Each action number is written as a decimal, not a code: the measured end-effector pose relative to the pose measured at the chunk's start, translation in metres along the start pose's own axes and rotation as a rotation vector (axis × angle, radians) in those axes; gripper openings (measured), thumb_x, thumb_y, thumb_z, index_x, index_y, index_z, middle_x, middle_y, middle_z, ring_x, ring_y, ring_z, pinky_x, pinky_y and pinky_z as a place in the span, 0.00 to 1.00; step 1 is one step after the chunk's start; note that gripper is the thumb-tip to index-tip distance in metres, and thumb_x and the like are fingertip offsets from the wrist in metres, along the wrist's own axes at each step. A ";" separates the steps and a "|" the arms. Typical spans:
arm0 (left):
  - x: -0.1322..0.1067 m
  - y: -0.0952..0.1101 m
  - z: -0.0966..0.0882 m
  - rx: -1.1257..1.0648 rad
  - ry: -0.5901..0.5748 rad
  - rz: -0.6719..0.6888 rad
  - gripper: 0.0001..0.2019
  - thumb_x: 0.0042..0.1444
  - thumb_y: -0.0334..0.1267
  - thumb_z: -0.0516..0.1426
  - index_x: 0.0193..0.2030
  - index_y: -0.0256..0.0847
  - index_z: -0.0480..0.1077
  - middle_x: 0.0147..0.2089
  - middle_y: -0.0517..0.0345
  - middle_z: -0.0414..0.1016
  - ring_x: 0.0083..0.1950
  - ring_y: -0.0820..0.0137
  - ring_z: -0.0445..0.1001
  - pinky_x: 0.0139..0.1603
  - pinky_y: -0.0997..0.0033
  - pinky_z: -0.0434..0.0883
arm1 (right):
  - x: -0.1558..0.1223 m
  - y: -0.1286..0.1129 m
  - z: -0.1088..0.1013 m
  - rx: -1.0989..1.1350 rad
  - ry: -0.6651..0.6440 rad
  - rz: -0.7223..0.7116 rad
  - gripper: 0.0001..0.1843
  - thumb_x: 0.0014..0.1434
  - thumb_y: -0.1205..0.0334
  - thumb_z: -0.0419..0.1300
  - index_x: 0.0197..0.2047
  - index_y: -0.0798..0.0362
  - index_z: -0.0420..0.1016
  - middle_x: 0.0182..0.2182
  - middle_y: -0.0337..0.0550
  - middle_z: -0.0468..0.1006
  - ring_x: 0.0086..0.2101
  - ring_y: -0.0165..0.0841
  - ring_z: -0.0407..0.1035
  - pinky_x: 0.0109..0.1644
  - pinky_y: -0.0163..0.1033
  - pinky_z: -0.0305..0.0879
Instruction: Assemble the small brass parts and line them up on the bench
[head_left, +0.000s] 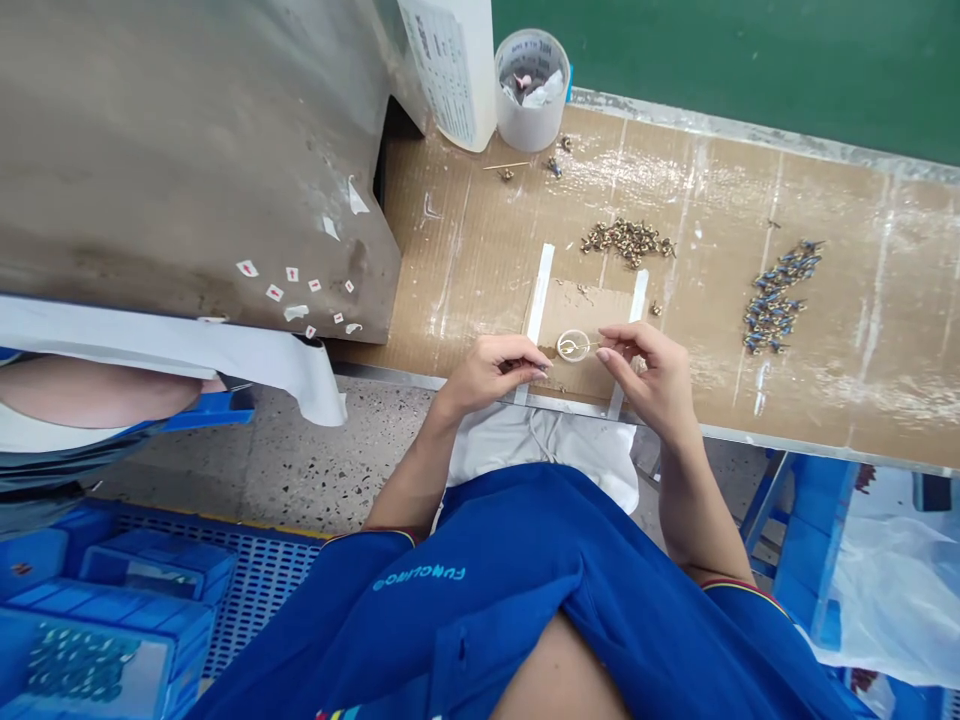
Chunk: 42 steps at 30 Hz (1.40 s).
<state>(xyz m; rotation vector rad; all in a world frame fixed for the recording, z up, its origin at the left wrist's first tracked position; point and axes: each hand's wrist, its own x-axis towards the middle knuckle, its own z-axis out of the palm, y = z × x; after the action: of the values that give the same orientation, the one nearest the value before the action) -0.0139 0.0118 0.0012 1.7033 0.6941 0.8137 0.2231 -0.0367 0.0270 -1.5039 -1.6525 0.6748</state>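
Note:
My left hand (pixel 495 372) and my right hand (pixel 645 370) are raised over a taped cardboard pad (pixel 585 320) on the bench. Between them lies a small clear ring (pixel 573 346). My right fingertips pinch a thin metal pin (pixel 586 346) that reaches into the ring. My left fingers are pinched together close to the ring, and whatever lies between them is hidden. A heap of small brass parts (pixel 627 241) lies beyond the pad, and a heap of blue-and-brass parts (pixel 776 297) lies to the right.
A grey metal cabinet (pixel 195 170) with small stickers stands at the bench's left. Behind the bench are a translucent waste cup (pixel 531 90) and a white box (pixel 450 70). Blue crates (pixel 112 620) sit low on the left, beside part of a person (pixel 82 395).

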 end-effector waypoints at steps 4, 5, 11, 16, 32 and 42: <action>0.000 0.000 0.000 -0.003 0.005 -0.011 0.09 0.63 0.41 0.63 0.37 0.37 0.80 0.35 0.51 0.82 0.35 0.71 0.78 0.35 0.73 0.73 | 0.000 -0.003 0.008 0.019 -0.003 -0.041 0.05 0.64 0.60 0.64 0.35 0.49 0.80 0.31 0.41 0.81 0.29 0.32 0.71 0.34 0.39 0.67; 0.000 -0.001 0.000 -0.002 0.006 -0.007 0.09 0.63 0.41 0.63 0.37 0.37 0.80 0.34 0.51 0.81 0.35 0.71 0.78 0.35 0.73 0.73 | 0.001 -0.003 0.009 0.012 0.002 -0.056 0.05 0.64 0.61 0.64 0.35 0.48 0.80 0.31 0.41 0.80 0.30 0.32 0.71 0.34 0.39 0.66; 0.000 -0.001 0.001 0.000 0.027 0.011 0.10 0.63 0.42 0.64 0.37 0.36 0.79 0.34 0.52 0.81 0.34 0.72 0.77 0.34 0.75 0.72 | 0.006 -0.007 0.017 -0.110 -0.011 -0.164 0.05 0.66 0.60 0.63 0.38 0.44 0.81 0.36 0.43 0.77 0.38 0.36 0.72 0.42 0.44 0.67; 0.000 0.000 0.001 0.007 0.027 0.014 0.10 0.63 0.42 0.63 0.37 0.36 0.79 0.34 0.51 0.81 0.34 0.72 0.77 0.34 0.75 0.72 | 0.012 -0.010 0.021 -0.291 0.075 -0.250 0.08 0.68 0.62 0.60 0.36 0.46 0.78 0.36 0.43 0.76 0.37 0.36 0.68 0.42 0.44 0.64; 0.000 0.000 0.001 0.127 0.002 0.032 0.07 0.64 0.38 0.62 0.38 0.36 0.79 0.34 0.52 0.82 0.34 0.71 0.78 0.35 0.74 0.71 | 0.001 -0.037 0.008 0.009 0.081 -0.020 0.07 0.67 0.60 0.61 0.37 0.49 0.79 0.32 0.39 0.85 0.30 0.31 0.76 0.35 0.37 0.70; -0.001 -0.001 0.004 0.184 0.017 0.056 0.09 0.65 0.40 0.62 0.39 0.36 0.80 0.34 0.53 0.82 0.33 0.72 0.77 0.34 0.74 0.70 | 0.000 -0.041 0.018 -0.009 0.001 -0.075 0.07 0.66 0.63 0.61 0.36 0.48 0.79 0.31 0.39 0.85 0.28 0.30 0.75 0.33 0.36 0.70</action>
<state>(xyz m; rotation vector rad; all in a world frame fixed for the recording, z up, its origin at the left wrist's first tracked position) -0.0109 0.0091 -0.0002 1.8903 0.7549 0.8240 0.1851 -0.0413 0.0505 -1.4410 -1.7047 0.6267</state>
